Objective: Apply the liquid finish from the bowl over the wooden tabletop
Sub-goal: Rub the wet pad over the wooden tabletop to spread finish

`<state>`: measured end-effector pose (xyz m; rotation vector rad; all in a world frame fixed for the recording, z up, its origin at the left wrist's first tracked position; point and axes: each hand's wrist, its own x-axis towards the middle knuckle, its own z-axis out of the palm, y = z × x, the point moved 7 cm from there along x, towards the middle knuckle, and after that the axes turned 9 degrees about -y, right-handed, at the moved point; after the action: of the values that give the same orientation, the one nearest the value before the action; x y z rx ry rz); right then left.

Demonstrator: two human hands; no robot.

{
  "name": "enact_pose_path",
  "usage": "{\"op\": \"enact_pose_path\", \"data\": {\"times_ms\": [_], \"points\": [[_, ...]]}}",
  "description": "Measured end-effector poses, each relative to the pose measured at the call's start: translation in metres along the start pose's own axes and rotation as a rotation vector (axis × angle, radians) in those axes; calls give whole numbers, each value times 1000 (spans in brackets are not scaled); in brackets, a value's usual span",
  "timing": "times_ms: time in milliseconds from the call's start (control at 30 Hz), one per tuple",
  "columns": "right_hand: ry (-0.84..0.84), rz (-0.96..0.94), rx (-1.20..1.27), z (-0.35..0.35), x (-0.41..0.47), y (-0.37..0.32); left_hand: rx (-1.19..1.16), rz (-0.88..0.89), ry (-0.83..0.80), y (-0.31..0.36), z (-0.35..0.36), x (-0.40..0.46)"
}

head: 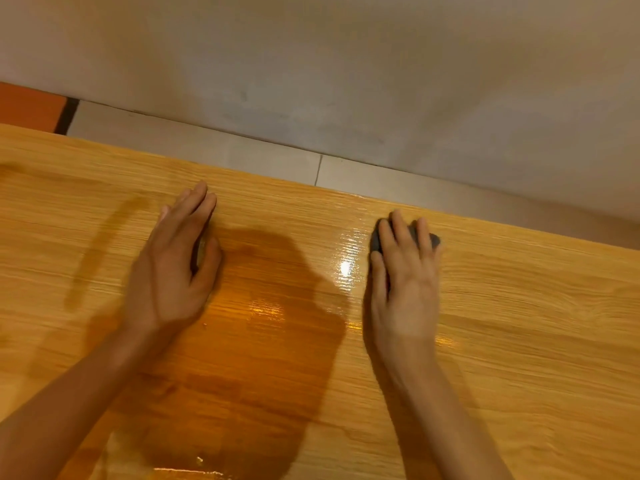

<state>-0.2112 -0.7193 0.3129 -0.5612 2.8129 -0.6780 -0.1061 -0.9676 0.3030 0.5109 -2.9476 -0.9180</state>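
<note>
- At the near edge the bench (519,341) carried a glossy wet pool (263,341) between the forearms — a sleeve or wrist dragged through it would likely smear the coat.
- The left hand (169,268) lay flat, fingers together, just left of the wet patch; if it slid right it could print the finish.
- Farther right, the right hand (403,275) pressed spread fingers over a dark pad (434,240) — uneven pressure might leave streaks.
- The far right grain looked dry; the bowl was out of view.
</note>
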Motion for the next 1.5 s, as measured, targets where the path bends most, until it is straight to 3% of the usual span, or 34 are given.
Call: {"op": "enact_pose_path", "data": {"times_ms": [67,133,333,467,567,667,800,933,1033,1100,1233,1367,1433,1500], "points": [[-67,-264,-84,25,0,-39,-16,3,17,1,-1,1],[-90,-356,-134,30,21,-48,-24,14,19,1,-1,2],[-36,-21,-127,21,103,-48,-22,13,33,-2,-1,2],[-9,-178,-51,14,46,-40,-12,5,35,-2,0,2],[-102,-234,-13,22,-3,-33,-17,-9,28,-2,0,4],[-121,-254,-60,20,24,-32,-2,-6,30,-2,0,5],[-126,-101,-17,14,87,-39,9,6,33,-2,0,3],[-109,-208,-31,2,54,-21,-8,24,35,0,0,0],[-40,-127,-122,-5,54,-11,4,35,55,0,-1,1],[-7,-55,-178,0,70,-29,26,28,52,-2,0,1],[-104,-64,-318,43,93,-98,54,33,19,-5,4,2],[-175,-223,-324,60,103,-140,16,55,32,-3,3,1],[-204,-281,-230,45,104,-117,-73,25,39,-5,-1,-1],[-210,-186,-186,26,104,-78,-208,-13,27,-7,-5,-2]]}}
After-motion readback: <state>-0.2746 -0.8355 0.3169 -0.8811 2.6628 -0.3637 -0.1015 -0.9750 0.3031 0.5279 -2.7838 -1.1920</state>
